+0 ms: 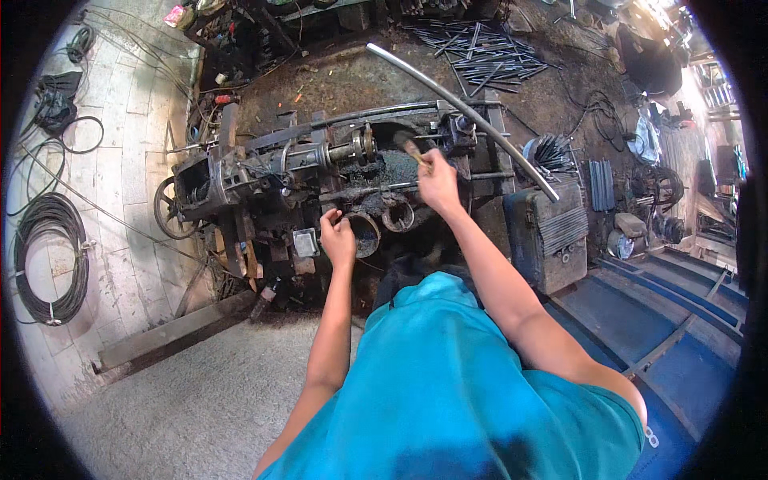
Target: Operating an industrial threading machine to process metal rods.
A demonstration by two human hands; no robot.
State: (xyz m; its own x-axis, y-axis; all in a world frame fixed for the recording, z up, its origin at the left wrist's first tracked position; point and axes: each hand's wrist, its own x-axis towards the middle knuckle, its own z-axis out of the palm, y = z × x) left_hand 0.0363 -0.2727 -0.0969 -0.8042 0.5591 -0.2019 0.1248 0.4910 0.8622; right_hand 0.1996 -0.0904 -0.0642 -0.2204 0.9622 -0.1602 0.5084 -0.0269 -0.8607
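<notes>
A lathe-like machine point(298, 156) with a round spindle end lies across the middle of the view. Dark metal chips point(376, 172) are heaped on its bed. My right hand point(438, 186) is closed round the pale handle of a brush point(413, 152), whose dark bristles point toward the chips and the spindle. Just below the machine, my left hand point(338, 238) hovers with loosely bent fingers and nothing visible in them. Beside it are a round can point(366, 234) with dark contents and a small clear square box point(305, 242). A second round can point(398, 215) sits under my right hand.
A long silver pipe point(464, 108) slants above the machine's right side. Dark metal rods point(488, 54) lie piled on the far floor. At right stands a grey metal box point(552, 240), near blue panels point(624, 312). Coiled cable point(50, 260) lies at left.
</notes>
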